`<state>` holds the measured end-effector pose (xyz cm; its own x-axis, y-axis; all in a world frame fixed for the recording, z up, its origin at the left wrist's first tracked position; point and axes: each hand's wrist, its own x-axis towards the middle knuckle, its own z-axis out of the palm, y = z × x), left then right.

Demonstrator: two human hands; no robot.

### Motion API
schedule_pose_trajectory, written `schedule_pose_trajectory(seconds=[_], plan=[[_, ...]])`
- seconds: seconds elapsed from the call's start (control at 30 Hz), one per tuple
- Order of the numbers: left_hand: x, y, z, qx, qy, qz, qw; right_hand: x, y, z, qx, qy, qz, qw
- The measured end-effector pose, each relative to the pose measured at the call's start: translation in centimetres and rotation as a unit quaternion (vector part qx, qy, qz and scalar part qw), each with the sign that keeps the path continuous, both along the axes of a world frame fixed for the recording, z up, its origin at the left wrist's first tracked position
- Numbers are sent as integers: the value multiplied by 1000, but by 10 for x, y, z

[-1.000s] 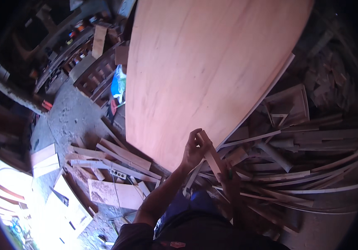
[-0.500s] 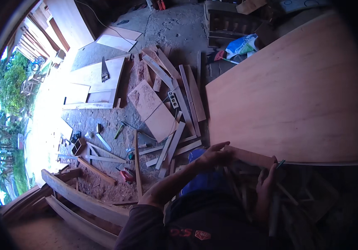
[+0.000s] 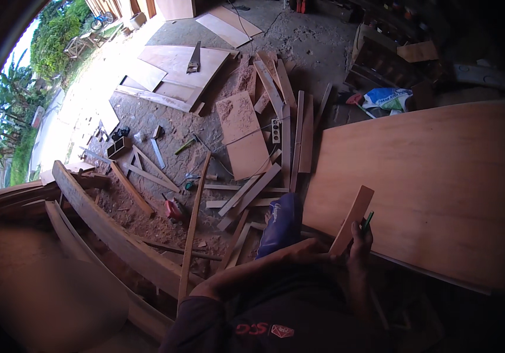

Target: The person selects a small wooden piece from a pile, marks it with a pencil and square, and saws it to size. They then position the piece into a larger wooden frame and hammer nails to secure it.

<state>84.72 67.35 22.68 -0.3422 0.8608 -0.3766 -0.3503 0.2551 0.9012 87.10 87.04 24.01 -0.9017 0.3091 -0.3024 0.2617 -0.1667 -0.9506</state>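
A short, flat piece of wood [image 3: 352, 219] stands tilted in front of me, its upper end over the big plywood sheet [image 3: 411, 176]. My right hand [image 3: 358, 242] is closed around its right edge. A green pencil-like stick [image 3: 368, 220] sticks up from the same hand. My left hand [image 3: 310, 249] is closed at the wood's lower end, its fingertips partly lost in shadow. Beside my left forearm is a blue-clad knee [image 3: 281, 222].
Left of the plywood lie loose planks [image 3: 291, 135] and a sawdust-covered board [image 3: 242, 138] with a power strip [image 3: 276, 130] beside it. A handsaw [image 3: 194, 57] rests on panels farther off. A red tool [image 3: 173, 210], a long strip [image 3: 195, 226] and curved beams [image 3: 108, 215] are nearer.
The wood piece has swung from nearly level to steeply upright, its lower end toward my left hand. Both hands have come closer together. My view has turned, shifting the floor and plywood.
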Motion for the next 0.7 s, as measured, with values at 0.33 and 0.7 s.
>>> schedule_pose_trajectory(seconds=[0.33,0.7], plan=[[23,-112,-74,-207,152,379,889,-49,-34,-31,-249,-214,78,941],[164,-335,-171,-732,65,370,568,-185,-153,-73,-412,-234,315,822]])
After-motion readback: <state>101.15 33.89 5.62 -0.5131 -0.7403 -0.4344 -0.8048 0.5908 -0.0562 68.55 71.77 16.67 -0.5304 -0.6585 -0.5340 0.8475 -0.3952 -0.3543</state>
